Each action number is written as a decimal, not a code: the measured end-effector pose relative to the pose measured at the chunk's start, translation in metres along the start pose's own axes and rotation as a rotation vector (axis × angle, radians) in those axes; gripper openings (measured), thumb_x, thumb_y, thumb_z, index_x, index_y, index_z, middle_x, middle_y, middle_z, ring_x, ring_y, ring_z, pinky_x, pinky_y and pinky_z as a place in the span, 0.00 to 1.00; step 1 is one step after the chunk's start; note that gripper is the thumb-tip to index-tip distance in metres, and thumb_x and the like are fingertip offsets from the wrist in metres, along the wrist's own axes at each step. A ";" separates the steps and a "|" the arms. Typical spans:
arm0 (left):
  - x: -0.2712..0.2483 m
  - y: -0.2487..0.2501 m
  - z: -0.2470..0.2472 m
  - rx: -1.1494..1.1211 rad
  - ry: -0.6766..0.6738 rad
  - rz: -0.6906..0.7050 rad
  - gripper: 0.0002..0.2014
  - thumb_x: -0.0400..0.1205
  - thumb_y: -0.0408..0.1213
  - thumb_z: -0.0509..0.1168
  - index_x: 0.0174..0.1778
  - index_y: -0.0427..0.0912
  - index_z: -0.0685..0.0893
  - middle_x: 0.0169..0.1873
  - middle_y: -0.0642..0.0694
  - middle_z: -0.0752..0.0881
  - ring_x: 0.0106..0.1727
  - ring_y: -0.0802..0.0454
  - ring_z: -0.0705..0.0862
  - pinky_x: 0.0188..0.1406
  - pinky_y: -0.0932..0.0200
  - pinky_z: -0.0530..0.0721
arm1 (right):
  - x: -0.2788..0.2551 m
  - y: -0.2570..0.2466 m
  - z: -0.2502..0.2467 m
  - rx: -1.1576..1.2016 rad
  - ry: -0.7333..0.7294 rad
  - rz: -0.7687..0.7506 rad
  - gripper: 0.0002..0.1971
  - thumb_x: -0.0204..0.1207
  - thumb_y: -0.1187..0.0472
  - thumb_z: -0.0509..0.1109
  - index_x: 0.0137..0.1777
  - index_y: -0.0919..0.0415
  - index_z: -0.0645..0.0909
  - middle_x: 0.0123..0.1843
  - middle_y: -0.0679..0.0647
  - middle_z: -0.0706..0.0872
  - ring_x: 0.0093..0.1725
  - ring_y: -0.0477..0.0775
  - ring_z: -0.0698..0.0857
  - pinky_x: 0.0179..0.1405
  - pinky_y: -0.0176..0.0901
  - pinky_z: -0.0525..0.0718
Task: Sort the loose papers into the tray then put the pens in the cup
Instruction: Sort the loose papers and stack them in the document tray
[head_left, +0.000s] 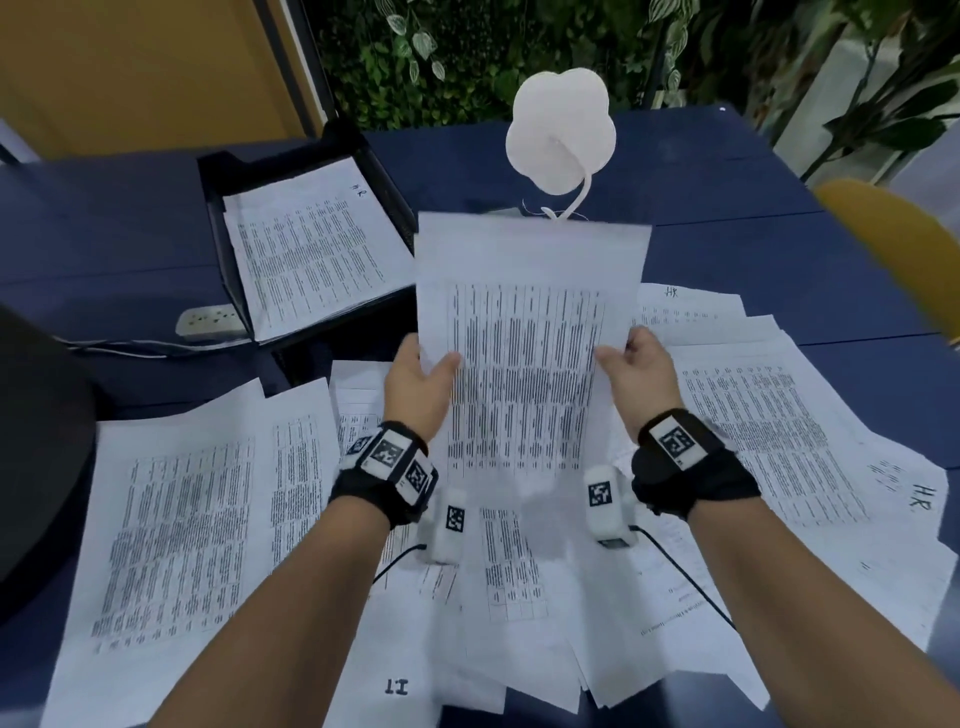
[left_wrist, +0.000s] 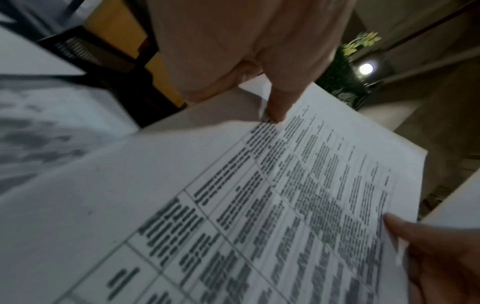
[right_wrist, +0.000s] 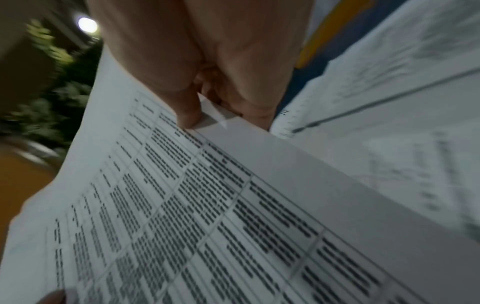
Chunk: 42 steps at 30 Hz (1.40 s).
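I have my left hand (head_left: 415, 384) and right hand (head_left: 641, 376) pinching opposite edges of one printed sheet (head_left: 530, 353), thumbs on top, held off the table. Beyond my left hand the black tray (head_left: 223, 171) already holds some papers; I judge sorting partly done. Under and beside the grip many loose papers (head_left: 176, 525) remain. No pens or cup visible. Surface: dark blue table (head_left: 779, 270); foliage wall (head_left: 467, 52) behind.
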<state>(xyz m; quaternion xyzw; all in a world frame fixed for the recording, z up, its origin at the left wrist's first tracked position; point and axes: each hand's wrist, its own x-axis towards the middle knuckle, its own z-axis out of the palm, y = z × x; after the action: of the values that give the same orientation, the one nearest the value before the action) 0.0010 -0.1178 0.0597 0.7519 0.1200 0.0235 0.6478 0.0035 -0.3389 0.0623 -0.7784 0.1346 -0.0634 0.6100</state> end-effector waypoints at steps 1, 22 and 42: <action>0.002 0.007 -0.001 -0.019 0.019 0.043 0.24 0.83 0.37 0.65 0.74 0.38 0.70 0.62 0.56 0.80 0.63 0.69 0.80 0.69 0.58 0.78 | 0.001 -0.010 0.003 0.033 0.017 -0.063 0.06 0.80 0.66 0.66 0.42 0.57 0.74 0.39 0.49 0.82 0.33 0.39 0.79 0.35 0.29 0.77; 0.008 -0.005 -0.016 -0.145 0.048 0.008 0.18 0.83 0.31 0.63 0.70 0.43 0.74 0.62 0.49 0.84 0.63 0.55 0.82 0.66 0.58 0.78 | -0.005 0.017 0.016 -0.314 -0.294 0.235 0.15 0.82 0.61 0.62 0.65 0.65 0.69 0.58 0.52 0.77 0.64 0.60 0.75 0.65 0.52 0.75; 0.058 0.019 -0.146 0.361 0.177 0.096 0.26 0.81 0.33 0.67 0.75 0.44 0.70 0.72 0.47 0.74 0.70 0.48 0.75 0.71 0.53 0.73 | 0.018 -0.044 0.140 0.092 -0.222 0.181 0.08 0.79 0.76 0.61 0.52 0.66 0.79 0.50 0.60 0.84 0.28 0.53 0.81 0.24 0.35 0.85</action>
<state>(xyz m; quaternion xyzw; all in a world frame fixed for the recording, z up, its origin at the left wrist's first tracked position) 0.0325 0.0330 0.0944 0.8556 0.1429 0.0985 0.4877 0.0634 -0.2042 0.0692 -0.7365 0.1328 0.0723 0.6593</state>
